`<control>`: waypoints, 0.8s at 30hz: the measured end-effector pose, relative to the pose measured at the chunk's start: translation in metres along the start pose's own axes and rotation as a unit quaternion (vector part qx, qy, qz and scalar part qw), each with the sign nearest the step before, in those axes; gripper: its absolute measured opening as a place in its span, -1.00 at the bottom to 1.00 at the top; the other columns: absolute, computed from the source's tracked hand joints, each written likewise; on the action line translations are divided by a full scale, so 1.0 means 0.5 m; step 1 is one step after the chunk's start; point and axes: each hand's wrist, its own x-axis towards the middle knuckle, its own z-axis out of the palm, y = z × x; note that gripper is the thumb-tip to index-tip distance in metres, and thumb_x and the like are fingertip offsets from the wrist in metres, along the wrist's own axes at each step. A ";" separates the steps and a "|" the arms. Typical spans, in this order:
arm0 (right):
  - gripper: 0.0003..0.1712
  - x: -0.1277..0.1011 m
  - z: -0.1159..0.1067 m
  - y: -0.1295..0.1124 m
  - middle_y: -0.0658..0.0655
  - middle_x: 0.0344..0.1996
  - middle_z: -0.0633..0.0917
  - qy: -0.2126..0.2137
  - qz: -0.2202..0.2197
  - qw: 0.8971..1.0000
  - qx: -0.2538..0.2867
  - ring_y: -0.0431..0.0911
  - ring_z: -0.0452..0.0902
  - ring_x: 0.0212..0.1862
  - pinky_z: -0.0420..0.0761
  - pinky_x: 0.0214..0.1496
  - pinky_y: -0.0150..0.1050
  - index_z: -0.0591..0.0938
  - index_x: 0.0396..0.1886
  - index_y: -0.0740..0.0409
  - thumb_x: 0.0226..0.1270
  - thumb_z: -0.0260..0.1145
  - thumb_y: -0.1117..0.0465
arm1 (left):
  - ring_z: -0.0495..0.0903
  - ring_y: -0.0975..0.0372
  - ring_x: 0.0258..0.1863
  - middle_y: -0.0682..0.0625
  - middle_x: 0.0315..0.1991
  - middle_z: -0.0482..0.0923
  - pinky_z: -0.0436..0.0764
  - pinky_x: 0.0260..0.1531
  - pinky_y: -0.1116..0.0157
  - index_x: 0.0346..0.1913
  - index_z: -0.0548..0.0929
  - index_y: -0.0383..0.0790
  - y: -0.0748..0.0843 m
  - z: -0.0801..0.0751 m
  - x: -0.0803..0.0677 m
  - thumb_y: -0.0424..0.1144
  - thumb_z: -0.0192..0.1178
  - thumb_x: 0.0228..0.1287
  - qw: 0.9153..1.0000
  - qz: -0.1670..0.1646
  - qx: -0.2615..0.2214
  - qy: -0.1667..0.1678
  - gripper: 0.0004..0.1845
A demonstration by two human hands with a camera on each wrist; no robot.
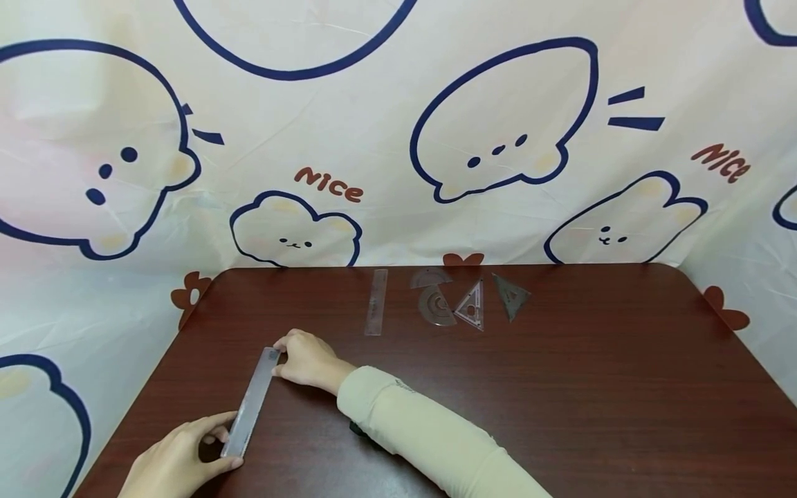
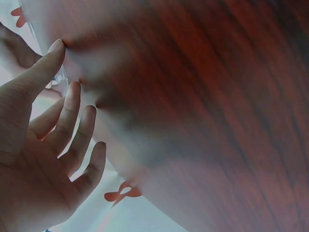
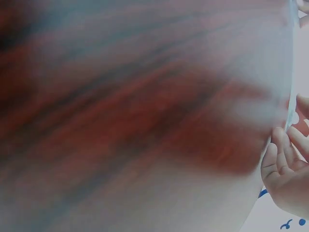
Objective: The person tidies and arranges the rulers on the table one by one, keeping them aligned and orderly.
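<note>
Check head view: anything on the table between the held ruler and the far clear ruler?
Nothing: bare table separates the held ruler from the far ruler, plain in the head view.

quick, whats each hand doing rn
left hand: pinches near end of the ruler
right hand: fingers grip its far end

On the bench (image 1: 560, 387), a long ruler (image 1: 251, 403) lies near the front left, with a short ruler (image 1: 376, 302), protractors (image 1: 434, 297) and set squares (image 1: 492, 302) rowed along the back edge.

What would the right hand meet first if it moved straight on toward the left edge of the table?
Probably nothing: the right hand already pinches the ruler's far end; beyond lies bare table, then its edge.
</note>
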 end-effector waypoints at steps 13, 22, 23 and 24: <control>-0.59 0.016 -0.002 -0.012 -0.18 -0.11 0.57 -0.026 0.006 0.999 -0.027 -0.36 0.48 -0.18 0.47 -0.24 -0.45 0.70 0.11 -0.17 0.26 0.44 -0.03 | 0.51 0.25 -0.24 0.18 -0.26 0.55 0.49 -0.32 0.17 0.16 0.61 -0.33 -0.002 0.002 0.000 0.17 0.55 -0.15 1.000 0.007 -0.004 -0.010 -0.15; -0.64 0.020 0.004 -0.017 -0.20 -0.12 0.52 -0.031 0.024 0.999 -0.034 -0.33 0.50 -0.18 0.46 -0.29 -0.40 0.71 0.07 -0.21 0.27 0.40 -0.05 | 0.51 0.24 -0.24 0.16 -0.25 0.54 0.51 -0.29 0.15 0.15 0.63 -0.32 -0.013 0.009 0.001 0.13 0.55 -0.14 1.000 0.017 -0.006 -0.006 -0.19; -0.64 0.020 0.004 -0.017 -0.20 -0.12 0.52 -0.032 0.025 0.999 -0.034 -0.33 0.50 -0.17 0.46 -0.29 -0.40 0.71 0.07 -0.21 0.28 0.40 -0.05 | 0.51 0.24 -0.24 0.15 -0.25 0.54 0.51 -0.29 0.15 0.15 0.63 -0.31 -0.013 0.009 0.002 0.13 0.55 -0.14 1.000 0.018 -0.006 -0.006 -0.19; -0.64 0.021 0.004 -0.017 -0.20 -0.11 0.52 -0.032 0.024 0.999 -0.035 -0.33 0.50 -0.16 0.46 -0.29 -0.40 0.71 0.08 -0.21 0.28 0.39 -0.05 | 0.51 0.24 -0.24 0.15 -0.25 0.54 0.51 -0.29 0.15 0.15 0.63 -0.31 -0.013 0.009 0.002 0.13 0.55 -0.13 1.000 0.019 -0.005 -0.006 -0.19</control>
